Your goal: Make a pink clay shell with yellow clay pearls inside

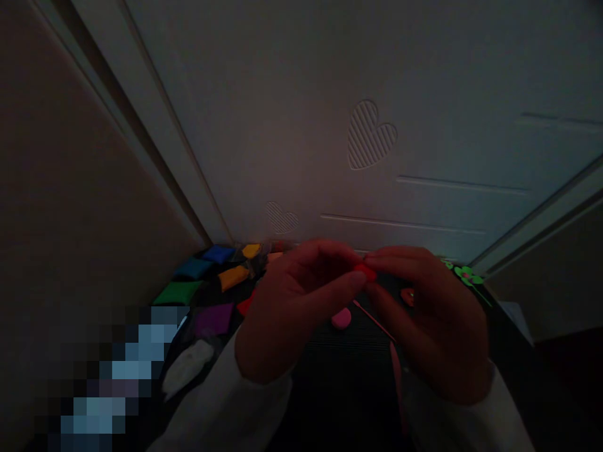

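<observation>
My left hand (296, 307) and my right hand (431, 320) meet above the dark table. A small lump of red modelling clay (366, 273) is pinched between their thumbs and fingertips, both hands touching it. Below it on the table lies a pink round piece (342, 318). Beside that piece, a thin pink stick tool (374, 319) runs toward my right wrist. A longer pink tool (397, 376) lies partly hidden by my right hand. Past the right fingers shows a small orange-red piece (407, 297) with a green spot, partly covered. The scene is dim.
At the left lie several coloured packets: green (178, 293), blue (219, 253), orange (234, 277), purple (214, 319) and white (188, 364). A green flower shape (468, 275) sits at the right. Behind the table stands a white panel (282, 125) with raised hearts.
</observation>
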`<move>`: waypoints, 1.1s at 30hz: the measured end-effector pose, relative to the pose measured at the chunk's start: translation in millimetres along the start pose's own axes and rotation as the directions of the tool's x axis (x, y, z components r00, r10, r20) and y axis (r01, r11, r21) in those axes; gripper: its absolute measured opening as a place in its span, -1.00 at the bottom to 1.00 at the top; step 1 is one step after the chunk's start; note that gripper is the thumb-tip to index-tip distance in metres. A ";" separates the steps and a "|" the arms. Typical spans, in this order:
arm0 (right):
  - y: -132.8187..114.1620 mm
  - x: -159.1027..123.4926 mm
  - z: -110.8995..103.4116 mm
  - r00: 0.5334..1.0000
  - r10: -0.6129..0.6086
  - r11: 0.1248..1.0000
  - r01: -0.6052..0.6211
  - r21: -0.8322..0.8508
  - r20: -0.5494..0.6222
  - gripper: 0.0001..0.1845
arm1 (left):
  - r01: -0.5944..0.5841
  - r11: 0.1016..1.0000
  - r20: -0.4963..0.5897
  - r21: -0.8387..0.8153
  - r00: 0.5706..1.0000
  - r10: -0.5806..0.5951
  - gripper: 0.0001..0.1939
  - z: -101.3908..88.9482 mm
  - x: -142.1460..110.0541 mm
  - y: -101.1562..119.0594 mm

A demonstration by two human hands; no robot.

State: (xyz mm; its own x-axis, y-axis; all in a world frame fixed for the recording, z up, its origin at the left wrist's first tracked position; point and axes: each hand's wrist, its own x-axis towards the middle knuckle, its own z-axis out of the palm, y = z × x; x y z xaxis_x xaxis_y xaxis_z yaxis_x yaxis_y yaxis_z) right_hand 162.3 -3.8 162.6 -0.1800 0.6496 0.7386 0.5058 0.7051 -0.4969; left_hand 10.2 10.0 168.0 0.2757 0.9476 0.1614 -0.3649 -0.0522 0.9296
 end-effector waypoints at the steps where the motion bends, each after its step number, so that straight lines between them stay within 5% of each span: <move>1: -0.2 -0.4 -0.5 1.000 -0.003 1.000 0.003 -0.002 0.002 -0.73 | 0.006 1.000 0.005 0.003 1.000 -0.006 -0.86 -0.4 0.0 -0.3; 14: 1.5 -0.4 3.4 0.997 -0.056 0.982 0.063 -0.179 0.045 -0.75 | 0.031 0.999 0.023 -0.016 0.999 -0.031 -0.92 -3.7 6.0 -5.3; 25: -2.8 1.4 0.7 0.993 -0.103 0.975 0.112 -0.191 0.056 -0.79 | 0.123 0.990 0.156 -0.067 0.981 -0.111 -0.96 -11.1 10.2 -8.8; 30: -2.0 1.2 -0.4 0.997 -0.024 0.997 0.029 -0.067 0.070 -0.79 | 0.121 0.993 0.131 -0.008 0.984 -0.119 -0.94 -10.0 11.6 -6.7; 33: -7.2 -0.8 -7.8 0.996 0.044 0.988 -0.055 0.146 0.077 -0.76 | 0.009 0.972 0.055 0.236 0.998 -0.022 -0.94 -8.1 17.2 -10.9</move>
State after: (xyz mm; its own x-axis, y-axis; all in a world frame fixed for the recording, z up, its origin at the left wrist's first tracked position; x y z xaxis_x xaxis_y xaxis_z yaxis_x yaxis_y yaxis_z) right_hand 165.4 -11.6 169.1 -0.2221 0.7001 0.6786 0.3865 0.7022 -0.5980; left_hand 11.7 29.4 157.9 0.3323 0.9297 0.1588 -0.1421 -0.1171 0.9829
